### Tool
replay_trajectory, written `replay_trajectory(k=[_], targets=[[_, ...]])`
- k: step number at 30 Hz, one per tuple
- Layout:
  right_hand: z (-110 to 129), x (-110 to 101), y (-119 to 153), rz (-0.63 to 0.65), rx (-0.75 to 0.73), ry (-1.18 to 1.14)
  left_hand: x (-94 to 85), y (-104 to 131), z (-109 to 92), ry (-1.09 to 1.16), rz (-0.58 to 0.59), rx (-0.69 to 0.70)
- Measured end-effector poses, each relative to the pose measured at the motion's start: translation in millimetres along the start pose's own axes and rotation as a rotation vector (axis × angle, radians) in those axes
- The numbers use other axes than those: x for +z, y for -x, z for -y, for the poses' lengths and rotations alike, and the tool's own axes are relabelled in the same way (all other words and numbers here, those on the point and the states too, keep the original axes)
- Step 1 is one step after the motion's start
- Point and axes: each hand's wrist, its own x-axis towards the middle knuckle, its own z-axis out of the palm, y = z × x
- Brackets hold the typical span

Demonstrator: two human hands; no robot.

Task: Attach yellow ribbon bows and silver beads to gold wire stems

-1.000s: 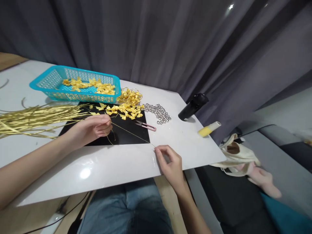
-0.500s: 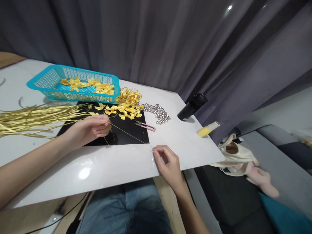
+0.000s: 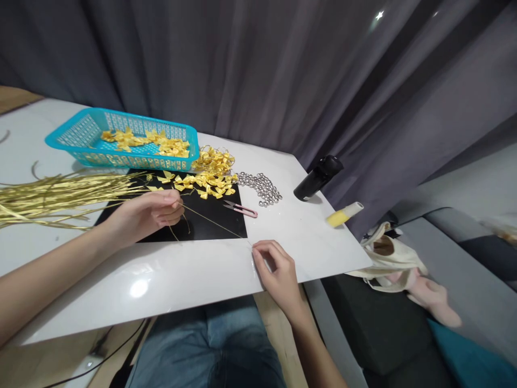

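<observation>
The fingers [image 3: 260,249] of the right hand [image 3: 280,275] are pinched on the near end of a fine golden cord [image 3: 210,220]; those of the left hand [image 3: 147,213] are curled round its other part, above the mat.

A grey curtain [image 3: 262,81] hangs behind the white table [image 3: 181,275]. On the table sits the turquoise basket [image 3: 137,156], with yellow bows [image 3: 173,145] inside. In front of it a bundle of golden strands [image 3: 81,196] lies beside and partly over the black mat [image 3: 202,231]. More bows [image 3: 208,186] are scattered on the mat's far part, and a heap of them [image 3: 214,160] is just beside the basket. To the right stand a black bottle [image 3: 313,183], tilted in this view, and a yellow tube [image 3: 339,217] near the edge. Silver beads [image 3: 269,188] lie between bows and bottle; pink snips [image 3: 242,209] cross the mat's right edge.

The step in hand looks like holding the cord out in a nearly straight line between both hands. Any next move with it would seem to call for a light, sure pinch and even tension, since so thin a cord could slip or curl.
</observation>
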Motion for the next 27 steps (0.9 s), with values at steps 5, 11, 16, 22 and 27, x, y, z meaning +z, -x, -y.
replay_trajectory(k=[5, 11, 16, 22, 27], targets=[[-1, 0, 2, 0.003, -0.006, 0.007, -1.1, 1, 0, 0.012, -0.004, -0.003], [-1, -1, -1, 0.001, 0.003, 0.02, -0.1, 2, -2, 0.05, 0.009, -0.016], [-3, -3, -4, -0.018, 0.005, 0.037, -0.2, 2, -3, 0.09, -0.008, -0.015], [-8, -4, -6, -0.024, 0.015, 0.07, -1.7, 1, -1, 0.063, 0.015, -0.009], [-7, -12, -9, -0.027, 0.034, 0.12, -2.9, 2, 3, -0.017, 0.052, -0.055]])
